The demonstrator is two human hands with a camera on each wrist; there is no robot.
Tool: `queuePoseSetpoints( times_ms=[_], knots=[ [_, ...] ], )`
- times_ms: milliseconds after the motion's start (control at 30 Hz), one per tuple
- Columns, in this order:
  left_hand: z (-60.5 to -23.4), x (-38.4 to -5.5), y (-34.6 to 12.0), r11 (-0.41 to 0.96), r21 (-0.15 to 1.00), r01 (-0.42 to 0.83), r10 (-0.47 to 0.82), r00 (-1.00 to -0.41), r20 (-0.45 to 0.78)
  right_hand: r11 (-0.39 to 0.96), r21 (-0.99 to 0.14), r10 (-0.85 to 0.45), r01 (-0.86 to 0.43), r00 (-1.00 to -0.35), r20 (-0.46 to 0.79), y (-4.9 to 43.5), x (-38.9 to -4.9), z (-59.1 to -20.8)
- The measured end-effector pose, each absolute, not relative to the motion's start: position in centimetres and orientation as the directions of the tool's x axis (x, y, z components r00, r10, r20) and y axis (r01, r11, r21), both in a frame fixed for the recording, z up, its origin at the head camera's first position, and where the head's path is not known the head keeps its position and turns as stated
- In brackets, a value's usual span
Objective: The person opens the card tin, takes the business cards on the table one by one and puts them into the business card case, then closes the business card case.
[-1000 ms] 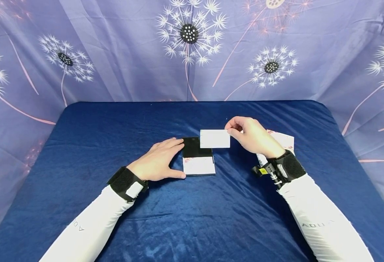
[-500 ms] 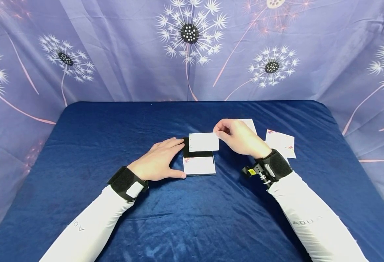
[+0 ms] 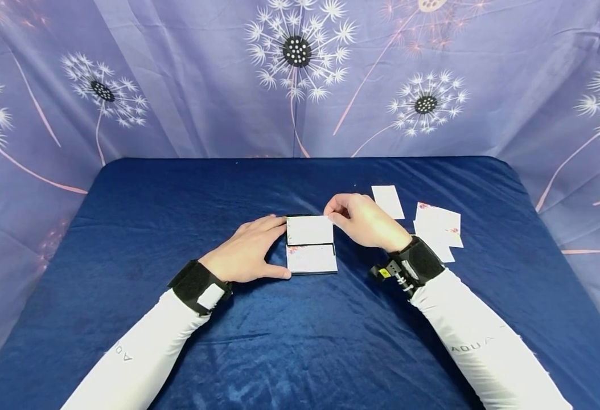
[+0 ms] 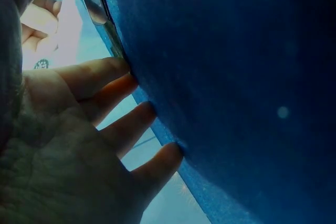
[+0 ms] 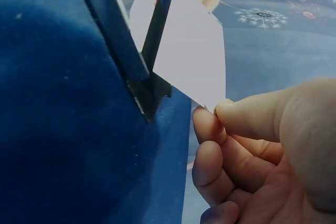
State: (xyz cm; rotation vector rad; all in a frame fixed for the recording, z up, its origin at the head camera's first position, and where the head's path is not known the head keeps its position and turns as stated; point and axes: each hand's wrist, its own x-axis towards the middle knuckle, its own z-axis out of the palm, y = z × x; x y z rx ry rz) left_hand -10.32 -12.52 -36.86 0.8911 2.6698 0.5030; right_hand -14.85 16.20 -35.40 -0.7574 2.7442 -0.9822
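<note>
A card case [image 5: 118,35], dark and opened out flat, lies mid-table in the head view. Its near half holds a white card [image 3: 311,261] with a reddish floral corner. Over the far half, my right hand [image 3: 366,222] pinches another white card [image 3: 308,231] by its far right corner, between thumb and forefinger. In the right wrist view that card [image 5: 191,51] is tilted over the dark flap [image 5: 151,95]. My left hand [image 3: 243,250] lies along the case's left side, fingers extended, forefinger at the far corner and thumb at the near one.
To the right, a single white card [image 3: 387,202] lies on the blue cloth [image 3: 300,341]. Beyond my right wrist, several overlapping cards [image 3: 435,221] with floral print are spread. A purple dandelion-print curtain [image 3: 202,80] hangs behind the table.
My right hand has carried the white card left and toward me, from right of the case to over its far half. The loose cards on the right are uncovered. My left hand has stayed put.
</note>
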Motion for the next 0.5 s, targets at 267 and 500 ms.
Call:
queuePoseSetpoints(
  times_ms=[267, 500],
  knots=[
    [-36.77, -10.30, -12.52, 0.757, 0.402, 0.515, 0.613, -0.772, -0.167, 0.667, -0.624, -0.506, -0.406, -0.862, 0.020, 16.05, -14.49, -35.81],
    [-36.56, -10.25, -12.55, 0.754, 0.402, 0.520, 0.617, -0.770, -0.160, 0.655, -0.627, -0.530, -0.421, -0.848, 0.016, 16.15, -14.00, -36.12]
  ],
)
